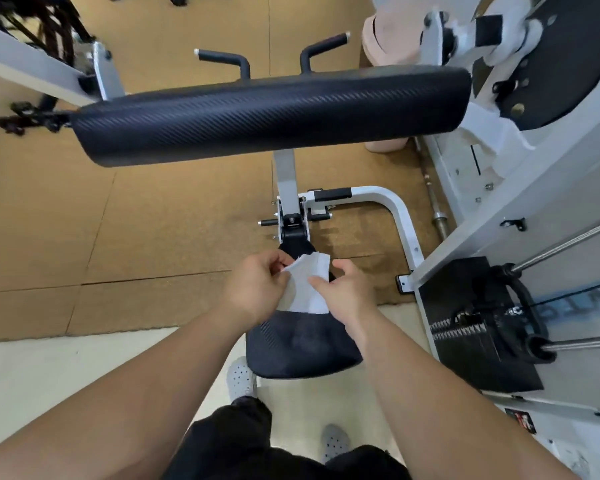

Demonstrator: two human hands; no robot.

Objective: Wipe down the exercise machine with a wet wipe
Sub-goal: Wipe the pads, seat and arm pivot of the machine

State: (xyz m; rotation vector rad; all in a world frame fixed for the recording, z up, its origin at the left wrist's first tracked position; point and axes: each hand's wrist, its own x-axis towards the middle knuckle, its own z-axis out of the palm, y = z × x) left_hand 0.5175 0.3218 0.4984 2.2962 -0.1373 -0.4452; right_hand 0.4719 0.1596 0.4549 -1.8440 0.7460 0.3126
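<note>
Item inspected: the white steel-framed exercise machine, standing on tan floor matting.

Its largest padded part is a long black bolster pad. It runs crosswise beyond the seat pad, and its skin is a ribbed weave with a dull sheen along the top edge.

To the right of the seat pad stands the black weight stack, with chrome guide rods alongside it.

The black wedge-shaped seat pad lies under my hands. It has the same woven texture, is broad at my end and narrows toward the hinge bracket. A paler, smudged patch shows near its middle.

My left hand pinches the upper left edge of the wipe between thumb and fingertips. My right hand pinches the wipe's right side, with the thumb laid on the face of the sheet and the other fingers curled behind it.

A grey perforated shoe shows just at the near left corner of the seat pad.

The white rectangular wet wipe is held between both hands over the narrow far end of the seat pad. It is partly opened, creased down its length, and its top left corner is lifted. I cannot tell whether it touches the seat pad.
</note>
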